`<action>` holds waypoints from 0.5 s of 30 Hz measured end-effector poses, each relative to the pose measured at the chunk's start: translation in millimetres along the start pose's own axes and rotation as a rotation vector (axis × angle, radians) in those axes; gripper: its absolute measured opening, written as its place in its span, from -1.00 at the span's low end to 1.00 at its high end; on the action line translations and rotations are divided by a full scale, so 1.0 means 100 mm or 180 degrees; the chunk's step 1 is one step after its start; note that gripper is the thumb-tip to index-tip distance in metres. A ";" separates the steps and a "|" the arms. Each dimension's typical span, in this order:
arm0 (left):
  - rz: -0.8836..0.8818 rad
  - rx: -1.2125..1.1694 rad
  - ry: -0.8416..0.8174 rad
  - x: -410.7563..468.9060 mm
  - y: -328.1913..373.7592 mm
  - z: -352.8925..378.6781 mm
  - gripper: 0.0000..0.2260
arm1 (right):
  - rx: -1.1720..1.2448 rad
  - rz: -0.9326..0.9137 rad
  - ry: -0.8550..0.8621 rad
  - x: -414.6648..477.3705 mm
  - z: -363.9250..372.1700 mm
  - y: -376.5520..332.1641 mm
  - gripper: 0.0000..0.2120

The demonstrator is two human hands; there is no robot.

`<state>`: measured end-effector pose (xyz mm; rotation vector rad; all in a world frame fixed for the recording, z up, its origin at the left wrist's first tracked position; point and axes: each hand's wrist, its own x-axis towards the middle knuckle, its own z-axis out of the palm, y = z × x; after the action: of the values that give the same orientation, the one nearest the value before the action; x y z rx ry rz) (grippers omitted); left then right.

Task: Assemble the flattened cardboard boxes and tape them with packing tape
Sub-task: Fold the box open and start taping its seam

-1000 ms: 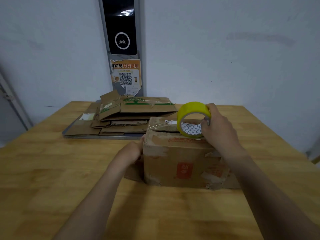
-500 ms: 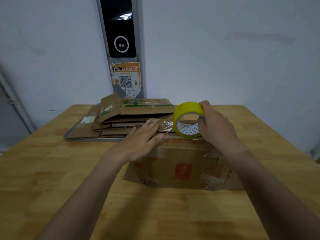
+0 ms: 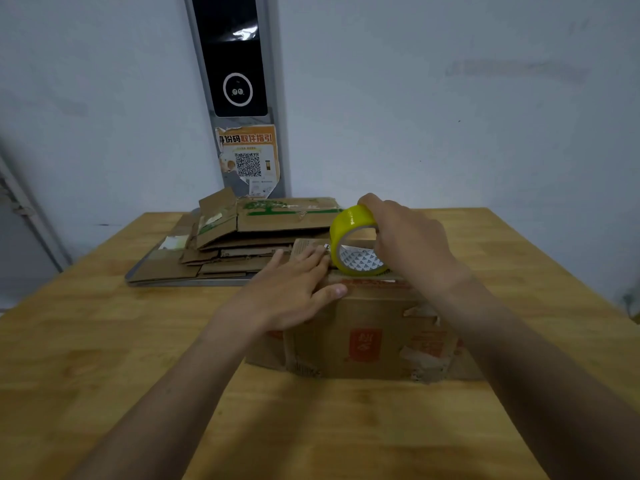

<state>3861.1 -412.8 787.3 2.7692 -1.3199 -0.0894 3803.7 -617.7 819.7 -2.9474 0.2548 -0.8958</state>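
A worn brown cardboard box [image 3: 367,341] with a red logo stands assembled on the wooden table [image 3: 104,358]. My left hand [image 3: 294,289] lies flat on the left part of its top, fingers straight, thumb over the front edge. My right hand [image 3: 408,240] grips a yellow roll of packing tape [image 3: 353,237] standing on edge on the box top, just right of my left fingertips. A pile of flattened cardboard boxes [image 3: 242,237] lies behind, towards the back left.
The flattened pile rests on a grey tray [image 3: 187,282] at the table's back. A wall stands right behind the table, with a black panel [image 3: 235,64] and a QR-code sticker [image 3: 249,161]. Bare tabletop shows to the left, right and in front of the box.
My left hand has come up from the box's left side onto its top and slid right towards the tape. The roll in my right hand has stayed on the box top.
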 end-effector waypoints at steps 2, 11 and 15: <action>0.0099 -0.0089 -0.0037 0.03 0.09 -0.01 -0.13 | -0.0080 -0.0047 0.0026 0.02 0.01 -0.02 -0.47; -0.0155 -0.0198 0.0002 0.01 0.10 0.04 -0.10 | 0.1912 0.0669 -0.0158 -0.18 0.19 0.23 -0.32; -0.0308 -0.0122 0.0023 0.05 0.14 0.06 -0.10 | 0.1644 0.0600 -0.0279 -0.14 0.15 0.21 -0.51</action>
<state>3853.1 -426.2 782.9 2.7978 -1.1694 -0.1087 3797.5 -636.3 797.7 -2.4315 0.2471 -0.6801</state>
